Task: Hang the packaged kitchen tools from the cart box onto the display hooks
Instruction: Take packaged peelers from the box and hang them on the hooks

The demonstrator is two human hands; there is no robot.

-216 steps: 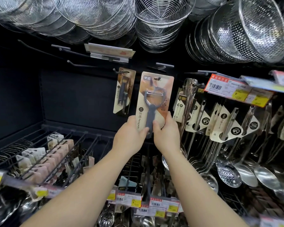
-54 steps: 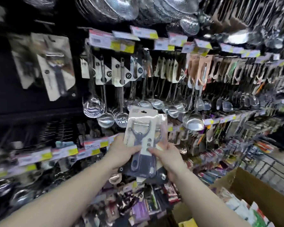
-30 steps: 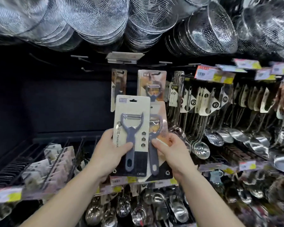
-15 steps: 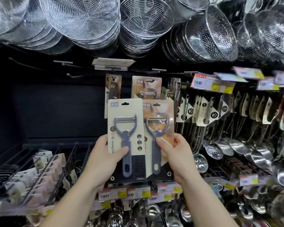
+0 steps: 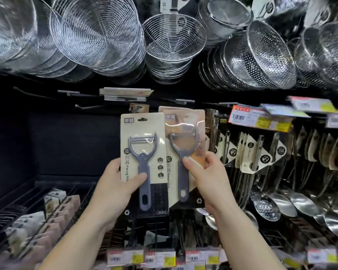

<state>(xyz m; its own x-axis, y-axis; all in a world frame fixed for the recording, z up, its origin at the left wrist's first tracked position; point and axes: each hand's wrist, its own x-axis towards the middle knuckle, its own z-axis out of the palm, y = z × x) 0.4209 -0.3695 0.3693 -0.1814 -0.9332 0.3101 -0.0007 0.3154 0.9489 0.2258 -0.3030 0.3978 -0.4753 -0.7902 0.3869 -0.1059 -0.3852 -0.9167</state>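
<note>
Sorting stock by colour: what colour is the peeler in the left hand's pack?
Grey-blue peeler, on a beige card; head view.

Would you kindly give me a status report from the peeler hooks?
Left hand grips cream-carded grey peeler. Right hand grips tan-carded grey peeler. Neither hung yet.

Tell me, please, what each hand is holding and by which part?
Left hand grips one peeler pack at its lower left edge; right hand pinches another peeler pack mid-card.
</note>
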